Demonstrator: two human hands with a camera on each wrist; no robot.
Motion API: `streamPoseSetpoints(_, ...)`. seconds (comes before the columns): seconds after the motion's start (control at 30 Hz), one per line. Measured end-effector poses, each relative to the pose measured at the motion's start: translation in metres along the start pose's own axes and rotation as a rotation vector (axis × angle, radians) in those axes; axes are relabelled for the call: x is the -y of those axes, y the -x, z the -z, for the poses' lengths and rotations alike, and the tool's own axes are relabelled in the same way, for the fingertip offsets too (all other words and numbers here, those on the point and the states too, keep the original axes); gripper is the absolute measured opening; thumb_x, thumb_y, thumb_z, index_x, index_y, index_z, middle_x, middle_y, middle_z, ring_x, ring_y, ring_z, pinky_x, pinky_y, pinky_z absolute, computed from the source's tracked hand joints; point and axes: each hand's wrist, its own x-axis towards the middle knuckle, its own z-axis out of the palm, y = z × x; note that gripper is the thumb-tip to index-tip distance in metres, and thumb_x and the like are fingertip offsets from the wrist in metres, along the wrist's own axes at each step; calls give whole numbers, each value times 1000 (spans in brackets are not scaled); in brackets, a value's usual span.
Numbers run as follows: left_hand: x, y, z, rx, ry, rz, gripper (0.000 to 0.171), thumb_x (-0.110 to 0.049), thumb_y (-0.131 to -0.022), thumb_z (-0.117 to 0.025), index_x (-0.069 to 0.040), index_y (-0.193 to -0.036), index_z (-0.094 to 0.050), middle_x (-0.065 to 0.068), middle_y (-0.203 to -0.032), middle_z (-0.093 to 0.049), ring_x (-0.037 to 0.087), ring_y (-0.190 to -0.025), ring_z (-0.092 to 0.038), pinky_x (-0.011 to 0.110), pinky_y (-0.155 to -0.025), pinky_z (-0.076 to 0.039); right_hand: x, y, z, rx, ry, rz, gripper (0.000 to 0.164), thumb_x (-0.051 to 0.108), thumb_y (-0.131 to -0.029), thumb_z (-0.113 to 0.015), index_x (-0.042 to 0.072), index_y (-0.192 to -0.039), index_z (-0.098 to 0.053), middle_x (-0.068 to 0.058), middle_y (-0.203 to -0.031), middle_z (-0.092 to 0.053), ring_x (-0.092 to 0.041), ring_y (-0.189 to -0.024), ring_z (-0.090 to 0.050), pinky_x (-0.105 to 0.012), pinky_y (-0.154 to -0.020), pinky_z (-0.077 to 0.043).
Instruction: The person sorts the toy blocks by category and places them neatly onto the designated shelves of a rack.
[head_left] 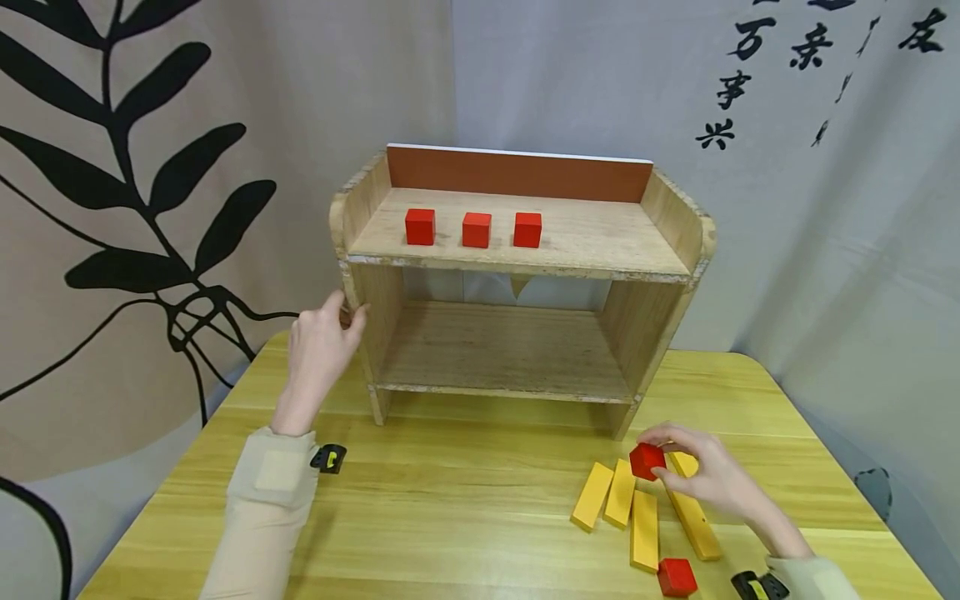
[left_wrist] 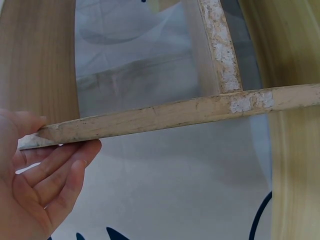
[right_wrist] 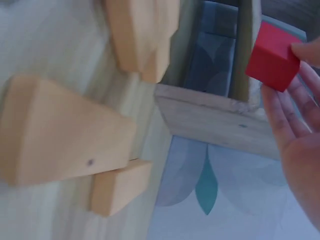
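My left hand (head_left: 324, 342) grips the left side panel of a small wooden shelf (head_left: 517, 392). In the left wrist view, the thumb of the left hand (left_wrist: 45, 175) lies on one face of the panel (left_wrist: 165, 116) and the fingers on the other. To the right of the shelf, my right hand (head_left: 701, 467) pinches a red cube (head_left: 647, 461) above the yellow blocks. The right wrist view shows this red cube (right_wrist: 274, 56) between thumb and fingers. Three more red cubes (head_left: 476, 230) stand in a row on the upper board.
Several long yellow blocks (head_left: 643, 531) lie on the wooden table (head_left: 450, 517) at the right front, under and around my right hand. Another red cube (head_left: 677, 577) sits near the front edge of the view. Behind the shelf hangs a pale curtain (head_left: 570, 75).
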Motion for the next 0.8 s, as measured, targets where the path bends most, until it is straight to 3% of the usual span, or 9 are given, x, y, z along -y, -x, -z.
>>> streamPoseSetpoints(0.33, 0, 0, 0, 0, -1, 4, 26, -20, -92, -60, 2, -78, -56, 21, -66, -66, 27, -40, -51, 31, -39, -33, 17, -25, 9, -98, -18, 24, 46, -13, -72, -72, 5, -113, -64, -8, -104, -70, -2, -89, -65, -6, -84, -45)
streamPoseSetpoints(0.8, 0, 0, 0, -2, 2, -2, 26, -19, -91, -60, 2, -78, -57, 22, -68, -67, 27, -39, -51, 30, -38, -32, 44, -73, 27, -247, 7, 214, 50, -19, -64, -72, 1, -110, -65, -12, -102, -69, 4, -92, -60, -8, -87, -45)
